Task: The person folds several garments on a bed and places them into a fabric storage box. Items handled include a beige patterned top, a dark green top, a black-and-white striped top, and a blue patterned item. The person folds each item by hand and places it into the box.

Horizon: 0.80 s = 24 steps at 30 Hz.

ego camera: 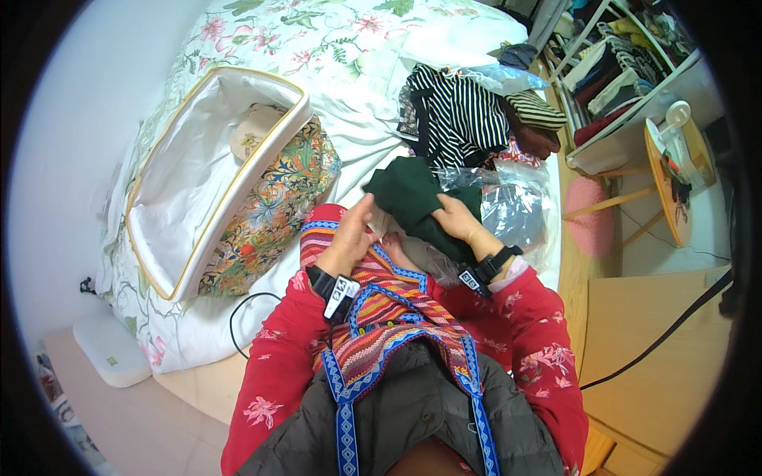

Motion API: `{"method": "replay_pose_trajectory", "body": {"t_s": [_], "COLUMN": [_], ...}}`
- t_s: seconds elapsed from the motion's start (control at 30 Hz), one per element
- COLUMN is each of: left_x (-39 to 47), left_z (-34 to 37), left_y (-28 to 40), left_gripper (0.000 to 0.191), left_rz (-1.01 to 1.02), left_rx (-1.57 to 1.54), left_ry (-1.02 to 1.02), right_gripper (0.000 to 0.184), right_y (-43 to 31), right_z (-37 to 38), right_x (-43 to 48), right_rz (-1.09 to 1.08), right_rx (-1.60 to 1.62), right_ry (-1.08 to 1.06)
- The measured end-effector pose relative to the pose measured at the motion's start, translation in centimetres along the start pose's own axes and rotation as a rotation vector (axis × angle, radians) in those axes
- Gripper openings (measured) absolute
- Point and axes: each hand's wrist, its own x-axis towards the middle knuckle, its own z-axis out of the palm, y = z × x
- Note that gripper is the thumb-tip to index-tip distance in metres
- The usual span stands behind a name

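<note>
A dark green piece of cloth [408, 193], folded over on itself, lies in front of me above my lap. My right hand [458, 219] grips its right part, thumb on top and fingers hidden underneath. At the cloth's lower left edge is my left hand [351, 232], its thumb apart from the extended fingers; whether the fingertips touch the cloth is unclear. Under and beside the green cloth are clear plastic bags [518, 205], one with something dark inside. To my left stands an open fabric storage bag [268, 208] with a floral outside, white lining and a beige embroidered item [253, 134] inside.
Beyond the plastic, black-and-white striped clothing [452, 113] and a striped knit piece [536, 110] are heaped on the floral bedspread [333, 35]. A small round wooden table [670, 184], a pink stool [589, 214] and a clothes rack [631, 77] stand at right. A black cable [661, 342] crosses the lower right.
</note>
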Motion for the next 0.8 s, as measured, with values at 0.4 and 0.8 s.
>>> {"method": "replay_pose_trajectory", "body": {"t_s": [0.4,0.8], "left_x": [-5.9,-15.9], "left_z": [6.3,3.5], "left_y": [8.9,26.3], "left_gripper": [0.062,0.027], "left_rz": [0.407,0.697], "left_rx": [0.189,-0.009], "left_ry": [-0.41,-0.143], "right_gripper": [0.075,0.082], "right_y": [-16.1,-27.2], "right_z": [-5.5,-10.7], "right_x": [-4.5,0.3], "right_rz": [-0.34,-0.774], "right_rx": [0.465,0.707], "right_ry": [-0.328,-0.128]}}
